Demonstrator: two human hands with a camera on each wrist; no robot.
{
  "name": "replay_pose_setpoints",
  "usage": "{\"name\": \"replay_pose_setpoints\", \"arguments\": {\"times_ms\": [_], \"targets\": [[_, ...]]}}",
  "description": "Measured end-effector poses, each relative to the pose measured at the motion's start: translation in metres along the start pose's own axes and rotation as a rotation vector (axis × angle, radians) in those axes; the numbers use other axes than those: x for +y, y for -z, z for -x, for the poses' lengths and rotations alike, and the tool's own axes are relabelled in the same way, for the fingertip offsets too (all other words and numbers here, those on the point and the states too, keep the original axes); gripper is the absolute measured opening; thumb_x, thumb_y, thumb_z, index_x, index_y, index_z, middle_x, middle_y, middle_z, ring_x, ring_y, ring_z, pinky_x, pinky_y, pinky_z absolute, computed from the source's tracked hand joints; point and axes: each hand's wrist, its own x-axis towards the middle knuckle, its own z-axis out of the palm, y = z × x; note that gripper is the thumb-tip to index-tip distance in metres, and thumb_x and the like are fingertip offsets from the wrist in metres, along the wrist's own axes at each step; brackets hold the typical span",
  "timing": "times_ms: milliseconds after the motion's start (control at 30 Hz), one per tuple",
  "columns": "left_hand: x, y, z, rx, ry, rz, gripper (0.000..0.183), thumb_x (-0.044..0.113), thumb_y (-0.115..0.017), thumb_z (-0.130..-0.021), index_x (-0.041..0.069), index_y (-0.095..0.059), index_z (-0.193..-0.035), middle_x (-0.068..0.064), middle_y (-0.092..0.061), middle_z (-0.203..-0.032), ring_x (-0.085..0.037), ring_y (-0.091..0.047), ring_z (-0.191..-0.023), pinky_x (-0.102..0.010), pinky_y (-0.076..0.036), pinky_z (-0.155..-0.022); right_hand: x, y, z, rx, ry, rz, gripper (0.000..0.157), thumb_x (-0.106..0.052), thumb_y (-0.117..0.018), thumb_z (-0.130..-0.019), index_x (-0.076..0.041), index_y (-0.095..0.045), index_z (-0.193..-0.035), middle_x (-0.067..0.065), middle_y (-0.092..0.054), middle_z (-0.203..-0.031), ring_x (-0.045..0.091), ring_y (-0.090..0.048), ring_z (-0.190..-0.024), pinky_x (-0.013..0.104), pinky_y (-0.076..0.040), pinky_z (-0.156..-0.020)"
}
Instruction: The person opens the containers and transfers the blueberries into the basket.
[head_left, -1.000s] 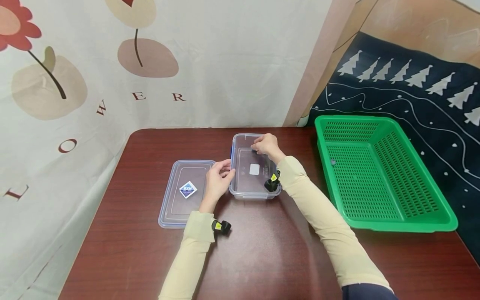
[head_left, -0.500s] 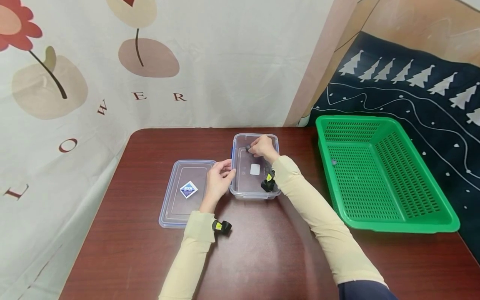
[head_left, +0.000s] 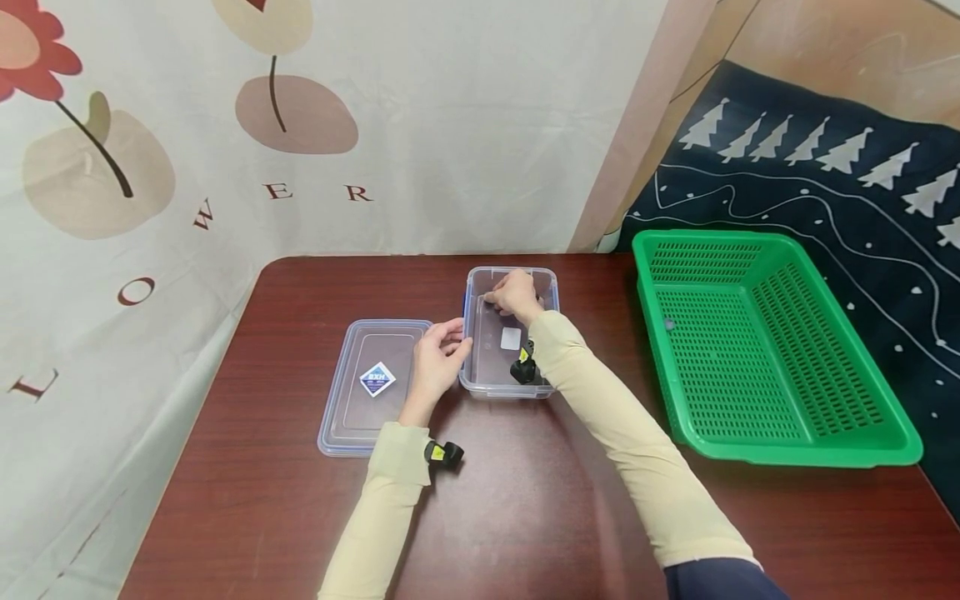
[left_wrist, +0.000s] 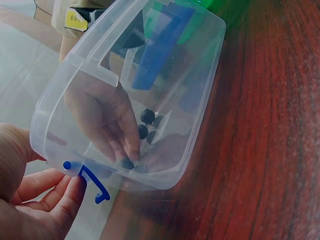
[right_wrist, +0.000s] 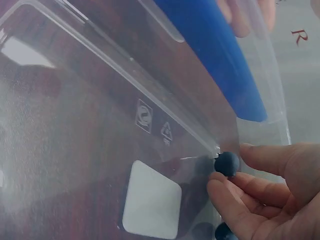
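Head view: table (head_left: pixel 525 508), wood-grained. Basket (head_left: pixel 750 367), green, slotted, well apart at right. Box (head_left: pixel 483 362), clear plastic, upright, uncovered; walls limit sideways movement, open room above the rim. Lid (head_left: pixel 356 412), flat, left of the box. Left hand (head_left: pixel 437 358), fingertips against the box's left wall, relaxed, not wrapped round it. Right hand (head_left: pixel 516 293), inside the box, pinching a berry (right_wrist: pixel 227 164). Berry: near the left wall, toward the far end; probably light, soft, bruisable, apt to roll; best held gently round its middle. Other berries (left_wrist: pixel 147 116), alongside.
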Motion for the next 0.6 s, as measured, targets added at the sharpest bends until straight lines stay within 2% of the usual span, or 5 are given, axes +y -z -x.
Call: {"name": "replay_pose_setpoints", "arguments": {"times_ms": [200,433,600], "targets": [[0.0018,-0.0001,0.0006,0.000,-0.003,0.013,0.031,-0.008,-0.065,-0.080,-0.014,-0.061,-0.111,-0.026,-0.060,-0.102,-0.036,-0.062,-0.092,-0.031,-0.058,-0.081,-0.0018,-0.0030,0.0054,0.058,0.019,0.057,0.016,-0.016,-0.075,-0.080,-0.001,-0.072,-0.083,0.012,-0.069,-0.071,0.019,-0.066,-0.059,0.021,-0.056,-0.048],[0.0016,-0.0008,0.0009,0.006,-0.027,0.037,0.031,-0.008,-0.064,-0.080,-0.016,-0.059,-0.110,-0.028,-0.059,-0.103,-0.040,-0.061,-0.092,-0.039,-0.057,-0.081,-0.0021,-0.0062,0.0073,0.108,0.067,0.138,0.017,-0.021,-0.076,-0.078,-0.005,-0.073,-0.076,0.009,-0.068,-0.064,0.020,-0.066,-0.054,0.021,-0.051,-0.046],[0.0026,-0.0003,0.0012,0.002,-0.016,0.030,0.031,-0.009,-0.064,-0.080,-0.015,-0.060,-0.110,-0.027,-0.059,-0.103,-0.038,-0.062,-0.092,-0.036,-0.057,-0.082,-0.0016,-0.0088,0.0055,0.118,0.055,0.167,0.016,-0.022,-0.075,-0.078,-0.006,-0.073,-0.074,0.007,-0.068,-0.062,0.016,-0.063,-0.050,0.022,-0.052,-0.048]]}}
